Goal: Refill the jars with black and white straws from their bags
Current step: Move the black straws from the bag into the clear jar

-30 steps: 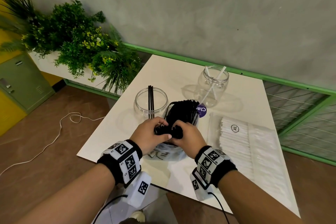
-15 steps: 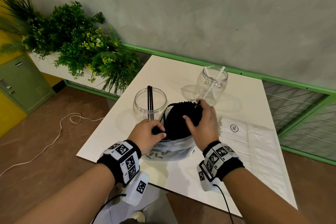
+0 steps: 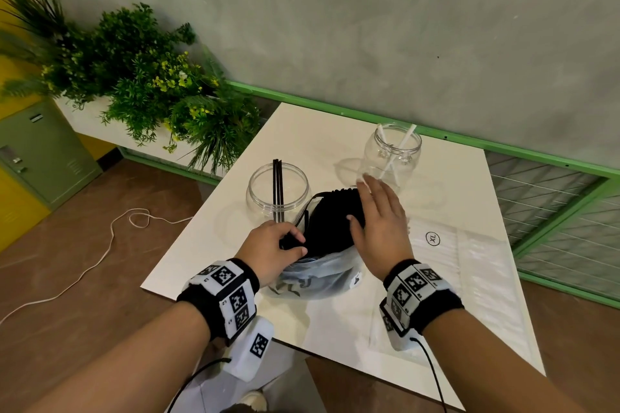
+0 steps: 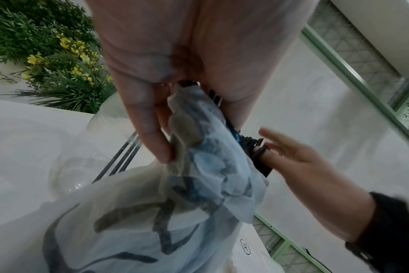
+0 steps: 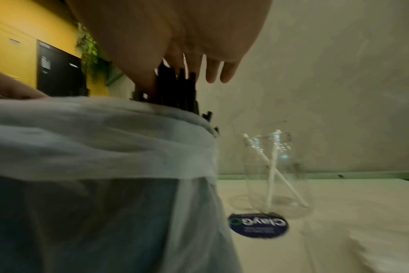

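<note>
White table (image 3: pixel 335 141) against grey wall (image 3: pixel 369 27), plants (image 3: pixel 141 77) seemingly artificial

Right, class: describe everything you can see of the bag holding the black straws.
The bag is thin, translucent whitish plastic with dark printed lettering, crumpled and rolled down at its open mouth. It stands on the white table between the two jars. Black straws bunch out of its top. The left hand pinches its rim; the right hand rests open on the straws.
</note>
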